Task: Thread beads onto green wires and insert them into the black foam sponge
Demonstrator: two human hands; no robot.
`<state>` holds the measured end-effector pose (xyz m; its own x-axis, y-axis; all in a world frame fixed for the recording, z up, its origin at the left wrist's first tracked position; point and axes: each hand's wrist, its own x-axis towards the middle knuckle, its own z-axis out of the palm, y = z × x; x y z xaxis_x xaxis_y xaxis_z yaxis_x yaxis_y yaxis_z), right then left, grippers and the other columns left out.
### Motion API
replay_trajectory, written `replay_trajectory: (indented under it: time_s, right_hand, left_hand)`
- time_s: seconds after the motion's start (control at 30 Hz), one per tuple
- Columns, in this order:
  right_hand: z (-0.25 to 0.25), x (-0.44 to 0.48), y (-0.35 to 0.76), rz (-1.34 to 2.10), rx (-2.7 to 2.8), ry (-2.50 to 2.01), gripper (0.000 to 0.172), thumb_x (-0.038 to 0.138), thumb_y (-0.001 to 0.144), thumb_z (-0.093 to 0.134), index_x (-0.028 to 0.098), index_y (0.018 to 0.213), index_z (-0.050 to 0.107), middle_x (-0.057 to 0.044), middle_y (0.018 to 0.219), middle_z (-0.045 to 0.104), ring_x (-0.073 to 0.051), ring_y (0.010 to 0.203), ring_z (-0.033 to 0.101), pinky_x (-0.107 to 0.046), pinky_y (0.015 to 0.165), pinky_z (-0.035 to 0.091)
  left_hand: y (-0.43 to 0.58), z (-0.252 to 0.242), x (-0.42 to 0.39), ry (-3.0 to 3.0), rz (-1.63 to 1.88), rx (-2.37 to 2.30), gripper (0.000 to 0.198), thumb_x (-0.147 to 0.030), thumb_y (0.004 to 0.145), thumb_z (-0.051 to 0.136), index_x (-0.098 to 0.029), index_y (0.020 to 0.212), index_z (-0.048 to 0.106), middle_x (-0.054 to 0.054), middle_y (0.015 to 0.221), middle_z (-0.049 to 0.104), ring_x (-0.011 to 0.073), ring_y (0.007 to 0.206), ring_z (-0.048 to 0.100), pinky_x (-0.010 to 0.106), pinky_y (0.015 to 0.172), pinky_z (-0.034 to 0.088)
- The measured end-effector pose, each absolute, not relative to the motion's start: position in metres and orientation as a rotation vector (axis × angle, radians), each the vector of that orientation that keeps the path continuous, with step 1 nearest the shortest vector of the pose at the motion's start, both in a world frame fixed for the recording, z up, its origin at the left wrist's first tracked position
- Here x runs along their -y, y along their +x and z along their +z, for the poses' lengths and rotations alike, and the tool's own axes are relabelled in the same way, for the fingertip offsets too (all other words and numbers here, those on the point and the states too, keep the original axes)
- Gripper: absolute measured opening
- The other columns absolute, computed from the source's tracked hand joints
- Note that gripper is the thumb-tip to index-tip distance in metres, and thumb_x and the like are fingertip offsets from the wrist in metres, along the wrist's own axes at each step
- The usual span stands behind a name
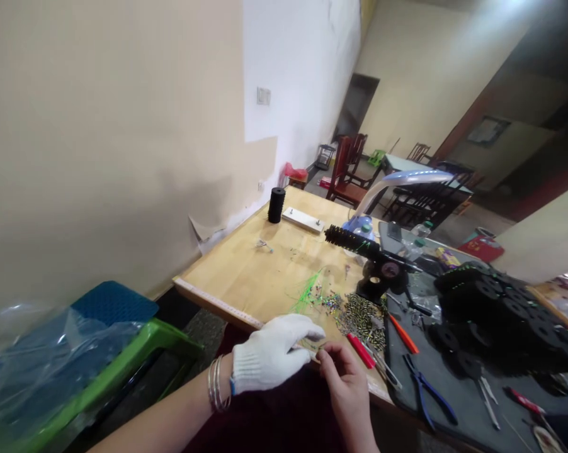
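My left hand (279,351), in a white knit glove, is at the table's near edge, its fingers curved and its thumb close to my right fingertips. My right hand (345,377) is bare, with thumb and forefinger pinched together. Something small and thin is between the two hands, too small to name. Just beyond them lies a bundle of bright green line (308,290). Beside it are small coloured beads (330,303) and a heap of small brass-and-dark metal pieces (363,319). A red-handled tool (361,350) lies right of my right hand.
A black hand-cranked device (378,270) with a ridged roller stands at the right. Blue-handled pliers (428,393) and an orange tool (403,333) lie on the dark mat (402,409). Black reels (501,314) are piled there. A black cylinder (276,206) and white plate (303,220) are farther back.
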<state>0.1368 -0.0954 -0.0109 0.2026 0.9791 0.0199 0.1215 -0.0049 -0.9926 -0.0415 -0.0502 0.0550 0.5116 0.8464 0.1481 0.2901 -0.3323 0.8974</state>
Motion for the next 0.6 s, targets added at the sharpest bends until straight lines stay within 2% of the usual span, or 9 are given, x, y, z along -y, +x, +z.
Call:
replay_trajectory:
  time_s: [0.13, 0.33, 0.5, 0.6]
  right_hand:
    - [-0.012, 0.093, 0.144, 1.073, 1.113, -1.33, 0.031, 0.048, 0.077, 0.068, 0.018, 0.078, 0.064, -0.001, 0.068, 0.06, -0.015, 0.061, 0.054, -0.026, 0.059, 0.048]
    - [-0.018, 0.091, 0.15, 1.098, 1.113, -1.311, 0.034, 0.051, 0.078, 0.067, 0.018, 0.073, 0.06, 0.002, 0.06, 0.052, -0.013, 0.056, 0.048, -0.022, 0.052, 0.04]
    - [-0.02, 0.088, 0.157, 1.126, 1.146, -1.317, 0.037, 0.055, 0.079, 0.063, 0.019, 0.072, 0.059, 0.001, 0.061, 0.056, -0.015, 0.058, 0.052, -0.024, 0.055, 0.042]
    - [-0.019, 0.077, 0.175, 0.952, 1.317, -1.437, 0.03, 0.048, 0.082, 0.06, 0.02, 0.075, 0.062, -0.002, 0.067, 0.061, -0.017, 0.061, 0.055, -0.025, 0.057, 0.042]
  left_hand:
    - [-0.025, 0.053, 0.046, 1.863, 0.674, -1.035, 0.023, -0.027, 0.079, 0.06, -0.025, 0.097, 0.074, 0.003, 0.097, 0.074, 0.0224, 0.093, 0.065, 0.031, 0.086, 0.048]
    - [-0.012, 0.043, 0.045, 1.839, 0.56, -1.166, 0.016, -0.026, 0.076, 0.059, -0.022, 0.082, 0.073, 0.002, 0.083, 0.071, 0.0202, 0.081, 0.062, 0.027, 0.071, 0.045]
    - [-0.005, 0.036, 0.044, 1.758, 0.542, -1.193, 0.017, -0.025, 0.075, 0.055, -0.021, 0.079, 0.072, 0.001, 0.078, 0.07, 0.0189, 0.076, 0.061, 0.027, 0.07, 0.044]
    - [-0.004, 0.033, 0.041, 1.623, 0.581, -1.159, 0.016, -0.026, 0.076, 0.055, -0.02, 0.08, 0.07, 0.0, 0.077, 0.07, 0.0184, 0.075, 0.061, 0.027, 0.071, 0.045]
